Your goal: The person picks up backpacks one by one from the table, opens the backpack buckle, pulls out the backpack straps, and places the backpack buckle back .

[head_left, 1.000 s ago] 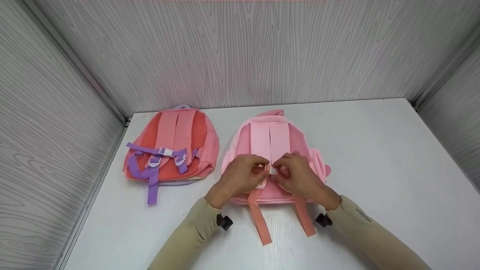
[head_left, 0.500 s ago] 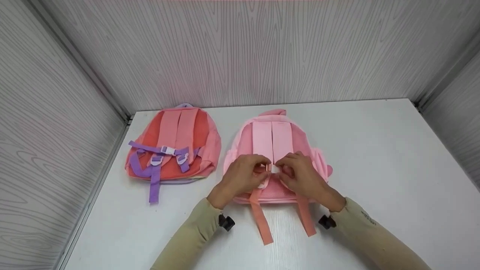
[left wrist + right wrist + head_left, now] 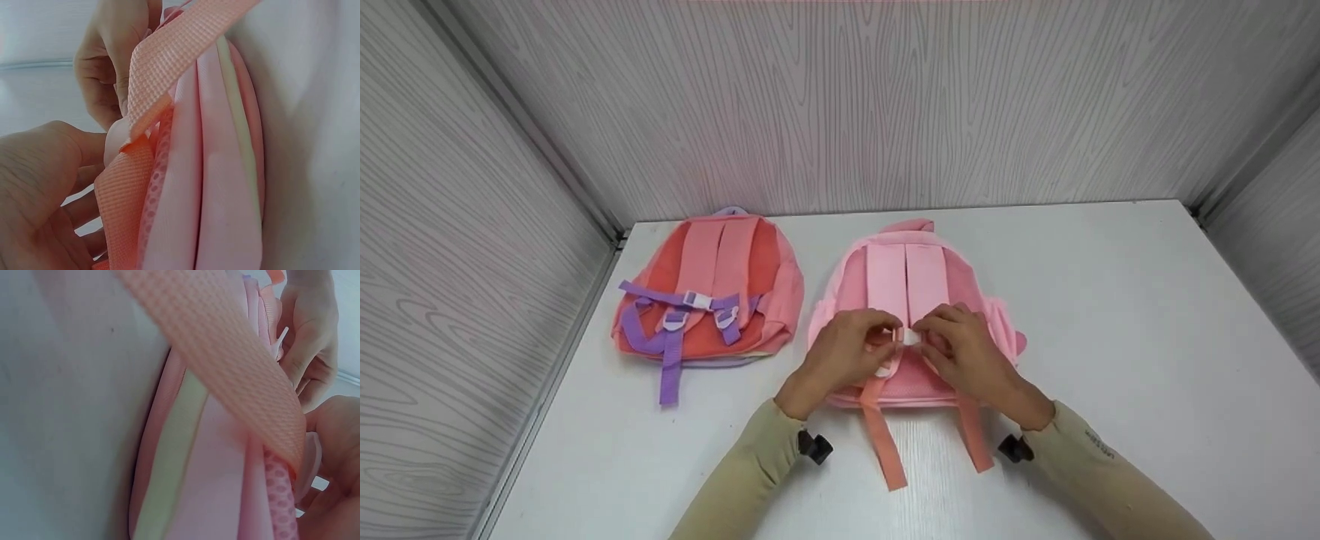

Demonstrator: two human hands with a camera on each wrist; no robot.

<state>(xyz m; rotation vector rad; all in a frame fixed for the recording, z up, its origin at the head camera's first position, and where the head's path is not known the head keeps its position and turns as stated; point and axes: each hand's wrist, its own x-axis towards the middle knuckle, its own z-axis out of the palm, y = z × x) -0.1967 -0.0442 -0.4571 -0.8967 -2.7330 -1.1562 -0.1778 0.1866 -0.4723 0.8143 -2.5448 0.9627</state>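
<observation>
A light pink backpack (image 3: 885,277) lies back side up in the head view. Over its middle, my left hand (image 3: 844,349) and my right hand (image 3: 971,352) meet fingertip to fingertip. Between them shows a small white strap buckle (image 3: 910,337), pinched by the right fingers. The left fingertips pinch the buckle's other end, where a bit of orange webbing shows. Fingers cover much of it, so I cannot tell whether its halves are joined. Two loose orange strap ends (image 3: 883,435) hang toward me. In the left wrist view, an orange strap (image 3: 163,67) crosses in front of the hands.
To the left lies a coral backpack (image 3: 769,262) with purple straps (image 3: 670,367) and a white buckle (image 3: 697,301) across its shoulder straps. Both bags rest on a white table (image 3: 1110,300) with grey wood-grain panels (image 3: 840,105) behind and at the sides.
My hands stay at the same place on the pink backpack. The white buckle shows a little more clearly between the fingertips. The whole scene has shifted slightly right in view.
</observation>
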